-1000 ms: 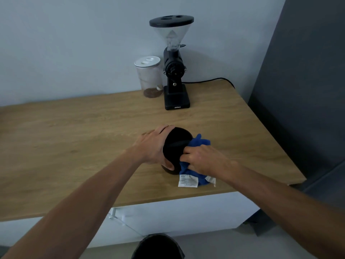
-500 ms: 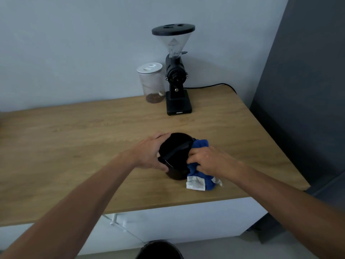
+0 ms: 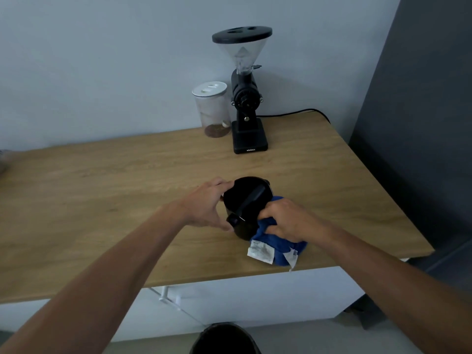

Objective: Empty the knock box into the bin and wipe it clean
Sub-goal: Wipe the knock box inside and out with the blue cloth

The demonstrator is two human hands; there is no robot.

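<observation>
The black round knock box (image 3: 242, 198) stands on the wooden counter (image 3: 102, 190) near its front edge, with its bar running across the open top. My left hand (image 3: 204, 204) grips its left side. My right hand (image 3: 287, 219) is closed on a blue cloth (image 3: 278, 249) and presses it against the box's right side. A white label hangs from the cloth. The dark bin (image 3: 224, 339) sits on the floor below the counter edge, only its top showing.
A black coffee grinder (image 3: 246, 103) with a clear hopper stands at the back of the counter. Left of it is a clear jar (image 3: 212, 109) with a white lid. A black cable (image 3: 293, 113) runs behind. A white cabinet (image 3: 255, 295) lies below; a dark wall panel (image 3: 421, 98) stands right.
The knock box has tipped from leaning toward me to more upright, showing its bar. My right hand has slid the cloth down along the box's right side. The view has shifted slightly.
</observation>
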